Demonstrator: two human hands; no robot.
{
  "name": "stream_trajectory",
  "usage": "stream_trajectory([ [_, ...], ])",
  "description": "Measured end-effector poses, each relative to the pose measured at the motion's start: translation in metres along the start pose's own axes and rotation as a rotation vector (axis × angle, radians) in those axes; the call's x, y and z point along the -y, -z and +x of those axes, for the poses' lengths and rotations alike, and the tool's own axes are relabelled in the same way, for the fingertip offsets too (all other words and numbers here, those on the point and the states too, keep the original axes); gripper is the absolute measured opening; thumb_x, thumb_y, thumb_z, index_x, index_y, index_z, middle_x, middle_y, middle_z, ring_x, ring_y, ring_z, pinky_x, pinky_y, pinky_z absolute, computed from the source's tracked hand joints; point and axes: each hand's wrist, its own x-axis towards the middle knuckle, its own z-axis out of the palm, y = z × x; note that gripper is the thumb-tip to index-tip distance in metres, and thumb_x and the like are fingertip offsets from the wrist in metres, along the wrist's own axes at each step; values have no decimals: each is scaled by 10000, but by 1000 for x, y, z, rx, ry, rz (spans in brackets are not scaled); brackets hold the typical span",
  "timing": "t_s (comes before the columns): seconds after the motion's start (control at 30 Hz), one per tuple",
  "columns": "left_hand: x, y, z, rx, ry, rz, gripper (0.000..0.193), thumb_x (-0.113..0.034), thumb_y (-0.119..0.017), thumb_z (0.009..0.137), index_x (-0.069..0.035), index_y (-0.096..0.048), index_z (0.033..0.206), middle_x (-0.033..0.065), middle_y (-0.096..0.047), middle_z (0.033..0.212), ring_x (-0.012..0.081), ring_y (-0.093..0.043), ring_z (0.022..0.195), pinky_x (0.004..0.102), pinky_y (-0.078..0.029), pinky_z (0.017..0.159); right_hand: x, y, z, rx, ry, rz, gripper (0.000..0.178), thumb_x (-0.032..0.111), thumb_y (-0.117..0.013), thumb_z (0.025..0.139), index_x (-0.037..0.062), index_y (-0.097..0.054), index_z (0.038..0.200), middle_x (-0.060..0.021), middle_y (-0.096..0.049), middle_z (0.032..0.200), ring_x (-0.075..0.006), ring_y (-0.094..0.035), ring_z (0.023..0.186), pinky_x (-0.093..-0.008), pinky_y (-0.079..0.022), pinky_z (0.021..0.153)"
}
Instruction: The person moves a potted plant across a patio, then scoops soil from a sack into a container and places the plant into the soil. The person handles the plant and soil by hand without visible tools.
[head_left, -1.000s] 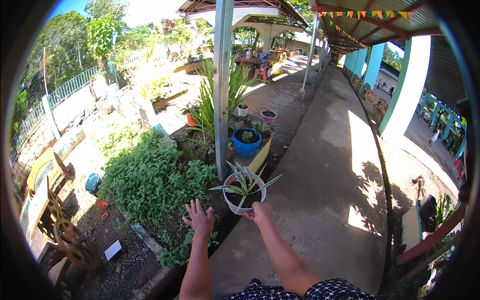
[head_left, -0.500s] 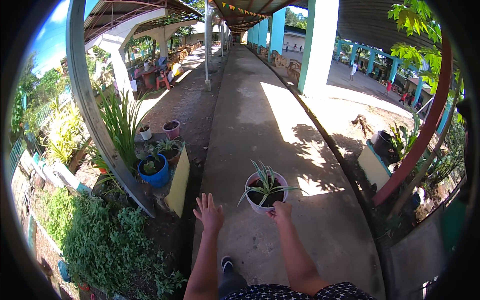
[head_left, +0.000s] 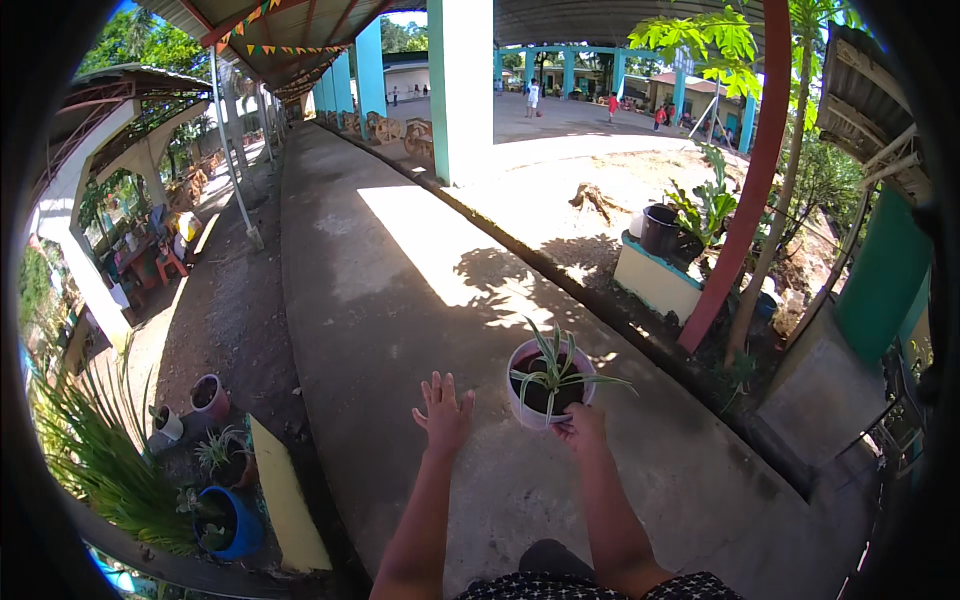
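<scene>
A potted spider plant (head_left: 550, 372) with striped green and white leaves hangs in front of me over the concrete walkway. Its round pale pot (head_left: 526, 410) holds dark soil. At the near right rim, my right hand (head_left: 582, 425) grips the pot, fingers closed on its edge. To the left of the pot, my left hand (head_left: 446, 412) is stretched out with its fingers spread, touching nothing.
The concrete walkway (head_left: 350, 300) runs far ahead, with a gutter along its right side. At lower left stand a blue pot (head_left: 240, 528) and other plants behind a yellow low wall (head_left: 283, 490). A red post (head_left: 735, 230) and a yellow planter (head_left: 650, 280) are at right.
My view has swung to the right, so the walkway and left pots have shifted left. The right hand still holds the potted plant, and the left hand stays spread.
</scene>
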Motion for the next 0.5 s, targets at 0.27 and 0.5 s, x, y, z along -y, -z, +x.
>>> stream_trajectory([
  [0.27,-71,-81,184,20,-4,-118,632,-516,-364,919,-83,-355,1381,103,-210,1497,307,-107,1397,664,-70,1019,96,-38,145,-63,102,18,279,14,-550,760,-51,-478,1021,-207,-566,937,-318,-619,787,-421,-565,641],
  [0.5,-102,-118,322,10,33,-119,653,-540,-320,923,-79,-357,1383,104,-199,1501,299,-101,1399,668,-49,1018,159,-100,280,-72,82,-40,249,23,-549,772,-36,-477,1003,-199,-581,874,-322,-625,763,-427,-574,631],
])
